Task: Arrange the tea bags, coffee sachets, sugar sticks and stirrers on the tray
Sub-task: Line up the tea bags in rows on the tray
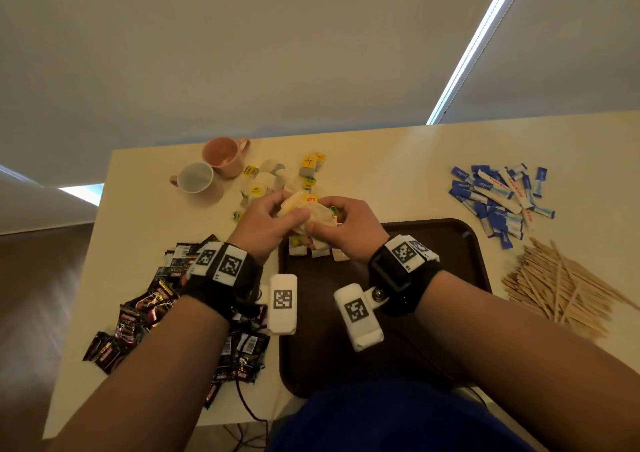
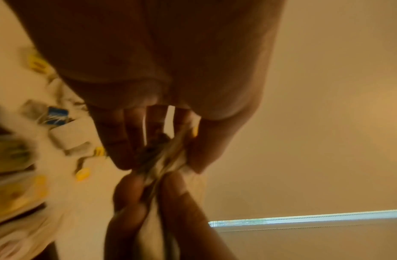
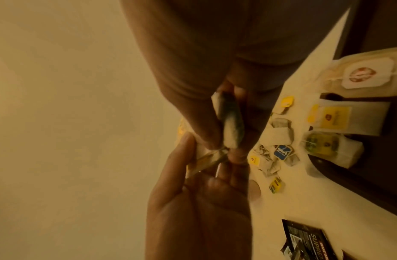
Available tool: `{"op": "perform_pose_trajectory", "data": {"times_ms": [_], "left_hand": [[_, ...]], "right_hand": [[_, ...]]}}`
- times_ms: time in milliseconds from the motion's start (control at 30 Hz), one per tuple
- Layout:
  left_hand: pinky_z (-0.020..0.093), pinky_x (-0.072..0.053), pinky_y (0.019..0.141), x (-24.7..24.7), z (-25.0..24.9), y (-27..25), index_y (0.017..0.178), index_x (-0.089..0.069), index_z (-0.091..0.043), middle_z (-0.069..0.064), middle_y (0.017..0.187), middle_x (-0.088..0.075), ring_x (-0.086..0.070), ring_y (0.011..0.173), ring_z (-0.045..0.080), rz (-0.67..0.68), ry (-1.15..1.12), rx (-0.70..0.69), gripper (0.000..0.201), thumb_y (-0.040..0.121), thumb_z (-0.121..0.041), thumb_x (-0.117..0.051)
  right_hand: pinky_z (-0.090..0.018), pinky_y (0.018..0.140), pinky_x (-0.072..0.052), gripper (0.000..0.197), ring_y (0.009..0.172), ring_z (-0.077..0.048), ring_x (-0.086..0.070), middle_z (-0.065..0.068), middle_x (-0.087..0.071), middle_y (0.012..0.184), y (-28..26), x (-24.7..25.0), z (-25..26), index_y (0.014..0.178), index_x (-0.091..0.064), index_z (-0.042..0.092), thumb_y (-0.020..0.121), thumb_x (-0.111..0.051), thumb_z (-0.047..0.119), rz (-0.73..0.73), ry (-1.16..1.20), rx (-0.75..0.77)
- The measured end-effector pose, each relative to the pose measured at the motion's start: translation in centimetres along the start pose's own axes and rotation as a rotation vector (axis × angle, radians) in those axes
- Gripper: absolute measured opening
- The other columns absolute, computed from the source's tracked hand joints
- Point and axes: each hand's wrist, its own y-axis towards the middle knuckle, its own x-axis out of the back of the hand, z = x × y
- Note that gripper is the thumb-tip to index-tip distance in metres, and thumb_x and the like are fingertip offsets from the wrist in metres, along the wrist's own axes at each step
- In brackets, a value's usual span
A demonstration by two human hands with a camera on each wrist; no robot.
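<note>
Left hand (image 1: 266,221) and right hand (image 1: 343,228) both pinched on one bunch of tea bags (image 1: 311,210), raised just beyond the far edge of the tray (image 1: 460,243), tray lying directly nearward, right hand closer.

head: above, facing down over both forearms, grip mid-frame | left wrist: close behind the grip, along fingers | right wrist: same, opposite side | shared: tea bags (image 1: 313,217) at the grip
</note>
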Motion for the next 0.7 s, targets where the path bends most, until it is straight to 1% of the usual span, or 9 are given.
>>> {"op": "perform_pose_trajectory", "data": {"times_ms": [100,200,300,367,400,467,533,600,700], "left_hand": [[0.027,-0.057,0.059,-1.6,1.2,-0.6,0.106,-0.061,-0.013,0.005,0.090,-0.070,-0.067,0.077,0.019,0.001,-0.219,0.013,0.017,0.095,-0.001,-0.058],[0.033,-0.060,0.076,-2.5,2.0,-0.7,0.126,-0.056,-0.010,0.013,0.109,-0.070,-0.070,0.096,0.024,0.009,-0.415,0.054,0.032,0.097,0.002,-0.053],[0.036,-0.060,0.080,-3.0,2.1,-0.7,0.137,-0.053,-0.012,0.014,0.125,-0.067,-0.067,0.112,0.028,0.054,-0.486,0.089,0.040,0.099,0.000,-0.048],[0.041,-0.061,0.079,-3.0,2.0,-0.7,0.130,-0.059,-0.012,0.015,0.121,-0.068,-0.067,0.110,0.030,0.034,-0.493,0.098,0.034,0.100,-0.001,-0.048],[0.043,-0.060,0.080,-3.0,2.0,-0.6,0.124,-0.062,-0.013,0.016,0.117,-0.069,-0.067,0.107,0.032,0.005,-0.497,0.108,0.030,0.100,-0.001,-0.049],[0.044,-0.060,0.077,-3.0,1.9,-0.5,0.121,-0.064,-0.009,0.019,0.116,-0.070,-0.068,0.103,0.034,-0.054,-0.516,0.127,0.026,0.099,-0.001,-0.051],[0.040,-0.061,0.070,-3.0,1.9,-0.3,0.127,-0.060,-0.004,0.022,0.116,-0.069,-0.070,0.099,0.033,-0.077,-0.521,0.127,0.029,0.100,-0.001,-0.051],[0.033,-0.060,0.062,-3.0,1.7,-0.3,0.125,-0.061,-0.003,0.018,0.106,-0.071,-0.072,0.090,0.027,-0.092,-0.519,0.123,0.026,0.100,-0.003,-0.052],[0.028,-0.059,0.057,-3.2,1.6,-0.3,0.122,-0.061,-0.005,0.011,0.097,-0.072,-0.073,0.079,0.019,-0.091,-0.556,0.141,0.023,0.101,-0.009,-0.051]], "right_hand": [[-0.017,0.057,-0.051,0.035,0.062,-0.002,-0.064,-0.002,-0.070,0.081,-0.7,-0.2,-0.1,0.114,-0.065,0.007,0.082,-0.078,0.008,0.021,0.094,-0.027],[-0.025,0.058,-0.056,0.036,0.061,-0.007,-0.065,-0.002,-0.070,0.077,-0.7,-0.5,-0.1,0.108,-0.061,0.012,0.079,-0.081,0.008,0.028,0.003,-0.018],[-0.038,0.078,-0.060,0.041,0.085,-0.016,-0.070,0.001,-0.071,0.102,-0.5,-0.7,0.0,0.108,-0.062,0.012,0.074,-0.084,0.015,0.007,-0.145,0.044],[-0.029,0.082,-0.055,0.039,0.093,-0.005,-0.065,0.016,-0.067,0.113,-0.5,-0.7,0.3,0.105,-0.063,0.014,0.073,-0.085,0.021,-0.017,-0.239,0.094],[-0.022,0.076,-0.051,0.038,0.086,0.002,-0.060,0.019,-0.066,0.111,-0.5,-0.7,0.5,0.103,-0.063,0.016,0.073,-0.085,0.023,-0.046,-0.293,0.119],[-0.010,0.063,-0.042,0.042,0.074,0.003,-0.049,0.015,-0.062,0.107,-0.7,-0.5,0.9,0.104,-0.060,0.017,0.071,-0.086,0.023,-0.120,-0.382,0.178],[-0.004,0.063,-0.040,0.049,0.073,0.004,-0.044,0.008,-0.051,0.102,-0.9,-0.4,1.1,0.108,-0.059,0.015,0.069,-0.088,0.022,-0.170,-0.460,0.235],[-0.001,0.067,-0.037,0.049,0.074,0.007,-0.042,0.009,-0.045,0.100,-1.2,-0.4,1.2,0.107,-0.059,0.014,0.068,-0.088,0.022,-0.152,-0.531,0.297],[-0.011,0.070,-0.039,0.045,0.075,0.000,-0.045,0.006,-0.050,0.100,-1.2,-0.4,0.7,0.103,-0.063,0.012,0.068,-0.089,0.025,-0.089,-0.633,0.320]]}}
